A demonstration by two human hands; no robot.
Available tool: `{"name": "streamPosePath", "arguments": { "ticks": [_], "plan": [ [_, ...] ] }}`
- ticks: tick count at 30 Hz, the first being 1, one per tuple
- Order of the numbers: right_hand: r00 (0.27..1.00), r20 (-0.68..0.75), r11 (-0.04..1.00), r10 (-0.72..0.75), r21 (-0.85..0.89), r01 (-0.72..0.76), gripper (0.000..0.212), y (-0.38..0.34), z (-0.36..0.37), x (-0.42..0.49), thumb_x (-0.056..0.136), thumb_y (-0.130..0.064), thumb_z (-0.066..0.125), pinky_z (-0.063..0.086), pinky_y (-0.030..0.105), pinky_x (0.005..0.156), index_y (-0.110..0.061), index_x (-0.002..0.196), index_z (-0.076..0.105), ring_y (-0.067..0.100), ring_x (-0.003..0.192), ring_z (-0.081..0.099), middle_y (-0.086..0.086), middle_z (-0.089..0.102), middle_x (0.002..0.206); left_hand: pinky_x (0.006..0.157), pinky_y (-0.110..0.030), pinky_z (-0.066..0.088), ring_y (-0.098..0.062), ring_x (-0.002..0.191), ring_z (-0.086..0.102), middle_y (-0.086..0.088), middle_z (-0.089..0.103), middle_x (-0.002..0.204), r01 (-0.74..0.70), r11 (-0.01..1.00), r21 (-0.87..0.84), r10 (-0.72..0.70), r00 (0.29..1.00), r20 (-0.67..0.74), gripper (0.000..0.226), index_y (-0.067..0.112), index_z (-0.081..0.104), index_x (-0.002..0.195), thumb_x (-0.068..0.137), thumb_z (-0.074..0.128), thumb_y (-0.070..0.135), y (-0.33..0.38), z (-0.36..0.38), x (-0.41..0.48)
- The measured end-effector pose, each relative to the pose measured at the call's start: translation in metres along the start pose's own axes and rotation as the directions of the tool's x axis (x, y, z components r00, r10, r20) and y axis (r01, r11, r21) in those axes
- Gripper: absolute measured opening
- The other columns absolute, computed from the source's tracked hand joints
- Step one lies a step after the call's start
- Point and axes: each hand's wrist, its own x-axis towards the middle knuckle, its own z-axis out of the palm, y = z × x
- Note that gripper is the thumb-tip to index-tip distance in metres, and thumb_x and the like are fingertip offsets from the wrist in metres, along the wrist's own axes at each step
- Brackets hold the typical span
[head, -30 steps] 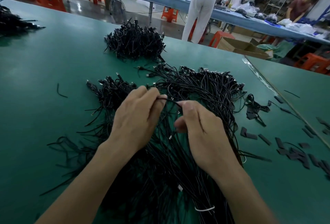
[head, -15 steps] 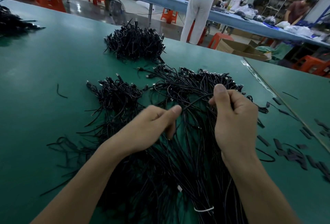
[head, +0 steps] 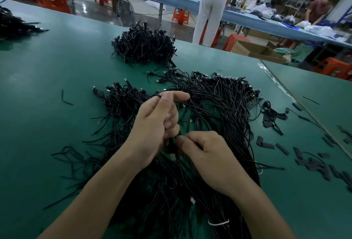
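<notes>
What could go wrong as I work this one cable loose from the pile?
1. The left hand and right hand pinch the cable right above the tangled bundle; pulling could snag neighbouring strands and drag them along.
2. A white tie holds the bundle at its near end, but the far ends fan loose and might tangle more.
3. Small black pieces lie close on the right; dragged cables might scatter them.
</notes>
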Motion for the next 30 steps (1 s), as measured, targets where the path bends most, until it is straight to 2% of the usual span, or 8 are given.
{"name": "streamPosePath", "arguments": {
  "ticks": [5, 8, 11, 15, 19, 25, 28, 30],
  "plan": [
    [0.995, 0.053, 0.995, -0.089, -0.035, 0.09, 0.035, -0.015, -0.008, -0.007, 0.097, -0.029, 0.06, 0.029, 0.02, 0.042, -0.017, 0.064, 0.059, 0.005, 0.043, 0.033, -0.009, 0.042, 0.048, 0.055, -0.019, 0.049, -0.01, 0.058, 0.055, 0.005, 0.056, 0.065, -0.137, 0.893, 0.429, 0.182, 0.981, -0.066, 0.034, 0.009, 0.067, 0.097, 0.108, 0.036, 0.015, -0.006, 0.001, 0.0],
    [0.981, -0.04, 0.982, -0.188, -0.024, 0.187, 0.029, -0.022, -0.013, -0.006, 0.097, -0.027, 0.061, 0.038, 0.018, 0.044, -0.018, 0.07, 0.065, 0.007, 0.042, 0.04, -0.007, 0.051, 0.051, 0.053, -0.023, 0.05, -0.014, 0.057, 0.06, -0.003, 0.064, 0.067, -0.1, 0.803, 0.588, 0.09, 0.995, 0.047, 0.042, 0.007, 0.068, 0.084, 0.107, 0.038, 0.026, -0.004, 0.002, -0.005],
    [0.955, -0.17, 0.97, -0.241, -0.03, 0.24, 0.024, -0.023, -0.02, -0.002, 0.096, -0.026, 0.064, 0.039, 0.011, 0.052, -0.021, 0.073, 0.068, 0.004, 0.052, 0.053, -0.012, 0.061, 0.061, 0.035, -0.021, 0.036, -0.015, 0.035, 0.041, -0.001, 0.047, 0.046, 0.083, 0.877, 0.473, -0.182, 0.969, 0.167, 0.059, 0.008, 0.057, 0.064, 0.101, 0.036, 0.05, 0.001, 0.006, -0.01],
    [0.927, -0.29, 0.967, -0.238, 0.017, 0.254, 0.024, -0.02, -0.023, 0.003, 0.089, -0.036, 0.069, 0.039, 0.018, 0.049, -0.021, 0.071, 0.067, 0.007, 0.048, 0.049, -0.009, 0.065, 0.059, 0.035, -0.012, 0.026, -0.008, 0.03, 0.026, 0.006, 0.032, 0.039, 0.253, 0.898, 0.36, -0.356, 0.898, 0.257, 0.066, 0.016, 0.051, 0.055, 0.099, 0.032, 0.062, 0.008, 0.005, -0.012],
    [0.906, -0.386, 0.979, -0.173, 0.037, 0.202, 0.032, -0.014, -0.02, 0.007, 0.087, -0.047, 0.059, 0.03, 0.013, 0.046, -0.022, 0.067, 0.06, 0.002, 0.046, 0.037, -0.012, 0.048, 0.052, 0.034, -0.013, 0.024, -0.005, 0.033, 0.023, 0.01, 0.029, 0.043, 0.255, 0.93, 0.265, -0.325, 0.909, 0.263, 0.06, 0.022, 0.048, 0.054, 0.096, 0.037, 0.063, 0.014, 0.006, -0.014],
    [0.985, -0.15, 0.997, -0.084, -0.011, 0.083, 0.035, -0.006, -0.003, 0.001, 0.1, -0.041, 0.046, 0.023, 0.016, 0.04, -0.027, 0.071, 0.061, 0.005, 0.042, 0.028, -0.012, 0.041, 0.047, 0.039, -0.015, 0.041, -0.003, 0.043, 0.045, 0.008, 0.049, 0.054, 0.243, 0.946, -0.215, -0.187, 0.95, 0.249, 0.046, 0.016, 0.069, 0.072, 0.099, 0.042, 0.042, 0.021, 0.003, -0.007],
    [0.997, -0.05, 0.997, -0.062, -0.056, 0.059, 0.041, -0.01, -0.001, 0.0, 0.103, -0.033, 0.048, 0.023, 0.02, 0.039, -0.031, 0.062, 0.049, 0.007, 0.04, 0.026, -0.011, 0.039, 0.046, 0.063, -0.019, 0.057, -0.012, 0.075, 0.072, -0.002, 0.074, 0.083, 0.195, 0.929, -0.316, -0.127, 0.967, 0.223, 0.046, 0.012, 0.079, 0.099, 0.095, 0.044, 0.04, 0.02, 0.004, -0.006],
    [0.996, -0.028, 0.985, -0.08, -0.154, 0.075, 0.038, -0.012, -0.004, 0.0, 0.102, -0.033, 0.048, 0.027, 0.028, 0.041, -0.025, 0.064, 0.046, 0.009, 0.041, 0.029, -0.008, 0.044, 0.049, 0.081, -0.024, 0.058, -0.02, 0.103, 0.072, -0.01, 0.075, 0.11, 0.129, 0.938, -0.323, -0.065, 0.977, 0.201, 0.045, 0.01, 0.076, 0.111, 0.095, 0.045, 0.039, 0.016, 0.003, -0.004]
  ]
}}
